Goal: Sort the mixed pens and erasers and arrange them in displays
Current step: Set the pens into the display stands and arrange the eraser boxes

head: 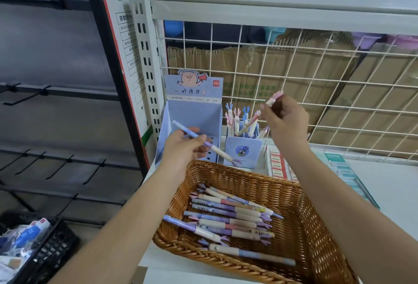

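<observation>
Pinches purple pen (pixel 220 151) in left hand (pixel 185 146) before display box (pixel 194 114); grips pink-topped pen (pixel 274 98) in right hand (pixel 285 118) above pen cup (pixel 244 152).

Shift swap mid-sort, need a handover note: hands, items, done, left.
Left hand grips a purple pen in front of the pig display box; its visible holes are empty.
Right hand pinches a pink-topped pen near the blue cup.
Done: several pens stand in the cup.
Left: both held pens, plus the many loose pens lying in the wicker basket.
</observation>
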